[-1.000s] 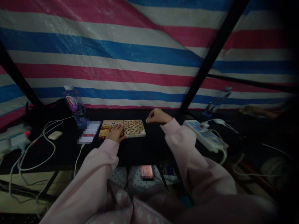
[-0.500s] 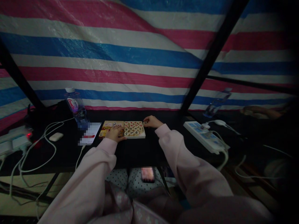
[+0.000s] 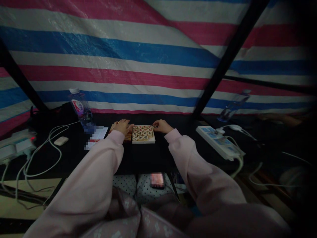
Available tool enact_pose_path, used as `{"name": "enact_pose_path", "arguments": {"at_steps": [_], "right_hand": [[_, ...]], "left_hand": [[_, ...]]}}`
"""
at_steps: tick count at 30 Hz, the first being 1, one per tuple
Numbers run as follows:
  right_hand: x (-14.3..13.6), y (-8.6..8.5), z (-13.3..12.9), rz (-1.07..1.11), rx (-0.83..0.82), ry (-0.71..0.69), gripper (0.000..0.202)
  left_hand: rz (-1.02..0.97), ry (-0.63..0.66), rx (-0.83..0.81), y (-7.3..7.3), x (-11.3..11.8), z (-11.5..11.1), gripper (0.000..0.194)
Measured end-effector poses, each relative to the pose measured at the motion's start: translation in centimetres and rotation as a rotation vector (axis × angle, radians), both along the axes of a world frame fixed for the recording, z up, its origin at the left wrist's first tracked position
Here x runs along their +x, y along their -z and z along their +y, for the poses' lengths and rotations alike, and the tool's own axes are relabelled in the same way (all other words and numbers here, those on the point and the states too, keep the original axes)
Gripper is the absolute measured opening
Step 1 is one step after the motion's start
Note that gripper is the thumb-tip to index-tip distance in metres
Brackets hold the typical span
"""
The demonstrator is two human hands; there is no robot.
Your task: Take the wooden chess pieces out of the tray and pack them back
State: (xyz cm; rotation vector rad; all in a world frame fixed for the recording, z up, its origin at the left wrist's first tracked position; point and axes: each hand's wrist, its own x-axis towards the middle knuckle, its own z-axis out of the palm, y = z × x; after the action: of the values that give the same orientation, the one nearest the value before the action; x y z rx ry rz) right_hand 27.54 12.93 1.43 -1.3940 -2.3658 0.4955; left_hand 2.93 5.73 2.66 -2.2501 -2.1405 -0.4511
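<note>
A small white box (image 3: 143, 140) filled with several round wooden game pieces (image 3: 143, 132) sits on the black table (image 3: 146, 158). Its yellow lid (image 3: 128, 137) lies just left of it, mostly hidden. My left hand (image 3: 123, 126) rests flat on that lid, fingers spread, touching the box's left edge. My right hand (image 3: 161, 126) is at the box's far right corner, fingertips pinched on one round piece (image 3: 155, 126). Both arms wear pale pink sleeves.
A water bottle (image 3: 81, 109) stands at the back left, a card (image 3: 96, 136) beside it. White cables (image 3: 47, 145), a small white case (image 3: 60, 140) and chargers (image 3: 17, 145) lie left. A power strip (image 3: 219, 141) and second bottle (image 3: 232, 106) are right. A striped tarp (image 3: 138, 59) hangs behind.
My right hand came down from above the table to the box's far right corner with the piece. My left hand slid forward from the box's near edge onto the lid.
</note>
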Motion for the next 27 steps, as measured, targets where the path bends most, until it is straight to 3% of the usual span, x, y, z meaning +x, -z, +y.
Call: {"name": "enact_pose_path", "arguments": {"at_steps": [7, 19, 24, 27], "right_hand": [[0.2, 0.0, 0.2, -0.015, 0.008, -0.006, 0.024], [0.3, 0.1, 0.3, -0.018, 0.014, -0.014, 0.028], [0.2, -1.7, -0.6, 0.015, 0.045, -0.011, 0.032], [-0.5, -3.3, -2.3, 0.063, 0.006, -0.109, 0.023]], "left_hand": [[0.032, -0.022, -0.037, 1.5, 0.1, 0.7, 0.037], [0.074, -0.038, -0.070, 2.1, 0.7, 0.4, 0.035], [0.072, -0.031, -0.090, 2.1, 0.7, 0.4, 0.035], [0.065, -0.037, -0.090, 2.2, 0.7, 0.4, 0.035]]}}
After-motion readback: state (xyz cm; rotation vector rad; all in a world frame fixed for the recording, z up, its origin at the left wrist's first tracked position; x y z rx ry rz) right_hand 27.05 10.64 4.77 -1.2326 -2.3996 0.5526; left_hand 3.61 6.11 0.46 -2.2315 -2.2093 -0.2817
